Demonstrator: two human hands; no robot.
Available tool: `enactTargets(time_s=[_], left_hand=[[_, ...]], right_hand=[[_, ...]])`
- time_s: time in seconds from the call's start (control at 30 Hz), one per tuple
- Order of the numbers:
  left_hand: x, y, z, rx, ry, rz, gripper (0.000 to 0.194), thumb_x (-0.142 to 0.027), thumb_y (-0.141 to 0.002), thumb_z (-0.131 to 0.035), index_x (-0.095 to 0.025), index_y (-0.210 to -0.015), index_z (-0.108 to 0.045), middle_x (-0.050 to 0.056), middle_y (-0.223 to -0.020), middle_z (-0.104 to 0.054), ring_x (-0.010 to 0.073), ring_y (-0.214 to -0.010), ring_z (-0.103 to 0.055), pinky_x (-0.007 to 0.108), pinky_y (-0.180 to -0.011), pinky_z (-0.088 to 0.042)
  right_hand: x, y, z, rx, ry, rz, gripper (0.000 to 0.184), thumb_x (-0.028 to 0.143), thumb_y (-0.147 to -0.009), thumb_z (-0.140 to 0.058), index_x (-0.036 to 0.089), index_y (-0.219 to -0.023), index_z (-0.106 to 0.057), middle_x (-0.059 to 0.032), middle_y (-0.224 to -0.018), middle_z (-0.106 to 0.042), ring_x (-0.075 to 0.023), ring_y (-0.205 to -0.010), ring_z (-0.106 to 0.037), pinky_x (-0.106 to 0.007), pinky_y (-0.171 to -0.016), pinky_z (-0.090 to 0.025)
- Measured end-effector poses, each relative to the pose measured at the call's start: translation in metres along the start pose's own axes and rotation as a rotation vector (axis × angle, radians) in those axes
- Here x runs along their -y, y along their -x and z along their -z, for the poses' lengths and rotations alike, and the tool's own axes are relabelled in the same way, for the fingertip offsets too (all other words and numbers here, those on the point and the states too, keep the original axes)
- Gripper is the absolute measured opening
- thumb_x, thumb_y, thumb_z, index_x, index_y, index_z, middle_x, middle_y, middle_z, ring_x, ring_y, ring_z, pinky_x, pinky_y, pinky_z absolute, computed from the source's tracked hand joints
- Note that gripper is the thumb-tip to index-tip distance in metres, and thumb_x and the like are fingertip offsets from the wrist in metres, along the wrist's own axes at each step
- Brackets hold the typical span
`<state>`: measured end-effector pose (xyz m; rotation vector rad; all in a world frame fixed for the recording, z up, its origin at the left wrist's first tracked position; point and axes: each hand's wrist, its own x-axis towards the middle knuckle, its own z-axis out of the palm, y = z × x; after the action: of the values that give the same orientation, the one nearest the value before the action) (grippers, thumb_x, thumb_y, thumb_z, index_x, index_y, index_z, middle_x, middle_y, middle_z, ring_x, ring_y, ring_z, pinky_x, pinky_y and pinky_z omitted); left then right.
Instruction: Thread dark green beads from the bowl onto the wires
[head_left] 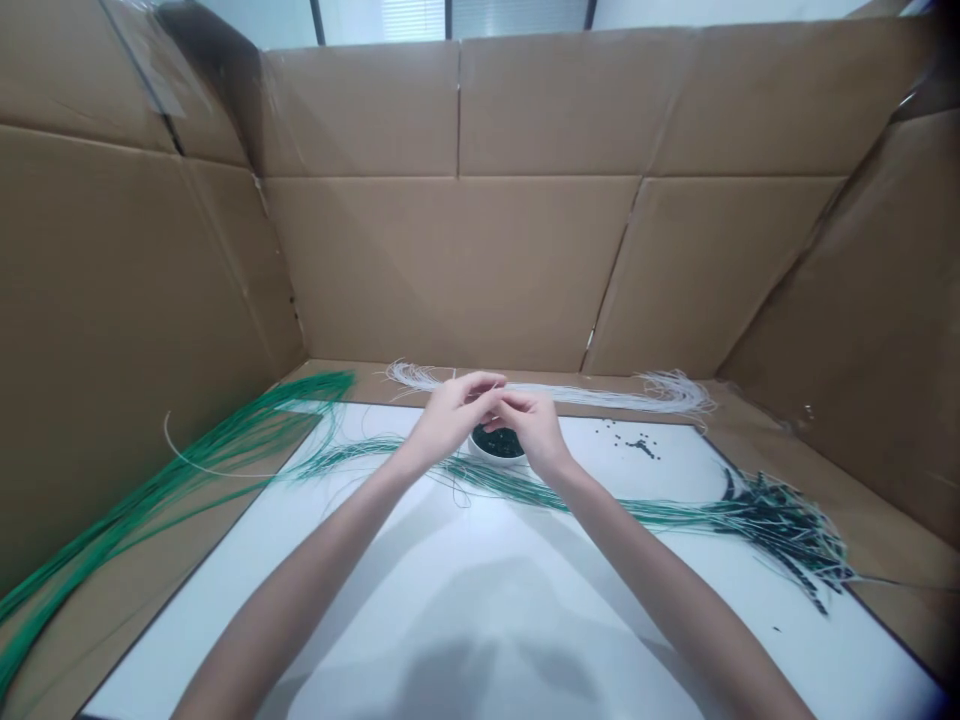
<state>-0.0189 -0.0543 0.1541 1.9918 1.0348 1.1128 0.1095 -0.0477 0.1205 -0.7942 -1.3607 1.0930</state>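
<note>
My left hand (457, 412) and my right hand (534, 430) meet fingertip to fingertip over a small white bowl (498, 460). Both are closed in a pinch; whatever lies between the fingertips is too small to make out. Dark little beads (501, 441) fill the bowl, which the hands partly cover. Under my forearms runs a bundle of thin green strands (652, 513), its right end thick with dark beaded tips (780, 525). One pale strand (202, 466) curves up on the left.
A larger green bundle (150, 500) lies along the left side. White strands (600, 396) stretch across the back. Loose dark beads (641, 446) are scattered on the white board (420, 610) at right. Tall cardboard walls (450, 270) enclose the back and sides.
</note>
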Motion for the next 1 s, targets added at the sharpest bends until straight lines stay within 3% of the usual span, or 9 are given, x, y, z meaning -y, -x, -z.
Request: enactTargets(time_s=[0.13,0.27,0.37,0.47,0.6,0.73,1.0], left_hand=[[0.010,-0.001,-0.015,-0.088,0.293,0.122,0.030,-0.032,-0.073,-0.054,-0.010,-0.091,-0.063,0.007,-0.082,-0.065,0.0161,-0.075,-0.058,0.027,-0.073,-0.046],[0.018,0.003,-0.013,0.036,0.541,0.190,0.035,-0.036,-0.072,-0.056,-0.011,-0.096,-0.061,0.008,-0.085,-0.062,0.0143,-0.070,-0.057,0.027,-0.065,-0.047],[0.023,0.007,-0.011,0.047,0.457,0.244,0.039,-0.037,-0.071,-0.058,-0.012,-0.101,-0.060,0.005,-0.071,-0.060,0.0087,-0.055,-0.049,0.020,-0.050,-0.039],[0.028,0.008,-0.009,0.087,0.332,0.238,0.037,-0.038,-0.073,-0.054,-0.014,-0.101,-0.062,0.002,-0.063,-0.059,0.0077,-0.053,-0.044,0.020,-0.050,-0.034],[0.035,0.006,-0.008,0.109,0.286,0.216,0.033,-0.033,-0.075,-0.051,-0.015,-0.101,-0.062,0.002,-0.064,-0.062,0.0117,-0.063,-0.050,0.022,-0.057,-0.036],[0.039,0.004,-0.012,0.028,0.260,0.229,0.034,-0.030,-0.075,-0.052,-0.013,-0.103,-0.060,0.005,-0.071,-0.066,0.0154,-0.071,-0.054,0.024,-0.062,-0.038],[0.036,0.007,-0.012,0.048,0.195,0.235,0.035,-0.031,-0.077,-0.050,-0.016,-0.107,-0.058,0.005,-0.088,-0.067,0.0158,-0.073,-0.055,0.024,-0.064,-0.037]], right_hand=[[0.002,0.003,0.005,-0.034,0.123,0.027,0.023,0.034,-0.070,-0.058,0.013,-0.069,-0.067,-0.0004,-0.052,-0.056,-0.0094,-0.048,-0.049,-0.023,-0.050,-0.042],[0.001,0.005,0.010,-0.084,0.257,0.072,0.021,0.034,-0.070,-0.057,0.016,-0.068,-0.068,-0.0022,-0.062,-0.057,-0.0106,-0.054,-0.047,-0.024,-0.051,-0.039],[-0.004,0.005,0.012,-0.131,0.373,0.110,0.017,0.032,-0.069,-0.058,0.018,-0.064,-0.068,-0.0025,-0.067,-0.056,-0.0131,-0.064,-0.048,-0.025,-0.059,-0.039],[-0.011,0.004,0.014,-0.134,0.386,0.088,0.017,0.032,-0.068,-0.060,0.018,-0.065,-0.068,-0.0027,-0.067,-0.055,-0.0137,-0.066,-0.048,-0.026,-0.061,-0.038],[-0.018,0.002,0.016,-0.115,0.350,0.041,0.023,0.038,-0.069,-0.059,0.017,-0.066,-0.069,-0.0022,-0.067,-0.054,-0.0115,-0.060,-0.045,-0.025,-0.056,-0.036],[-0.021,0.002,0.017,-0.120,0.292,0.006,0.026,0.042,-0.069,-0.058,0.018,-0.068,-0.069,-0.0010,-0.065,-0.053,-0.0093,-0.054,-0.040,-0.022,-0.047,-0.031],[-0.021,0.004,0.014,-0.161,0.128,-0.037,0.024,0.040,-0.068,-0.061,0.017,-0.063,-0.067,-0.0001,-0.063,-0.048,-0.0047,-0.045,-0.029,-0.020,-0.039,-0.023]])
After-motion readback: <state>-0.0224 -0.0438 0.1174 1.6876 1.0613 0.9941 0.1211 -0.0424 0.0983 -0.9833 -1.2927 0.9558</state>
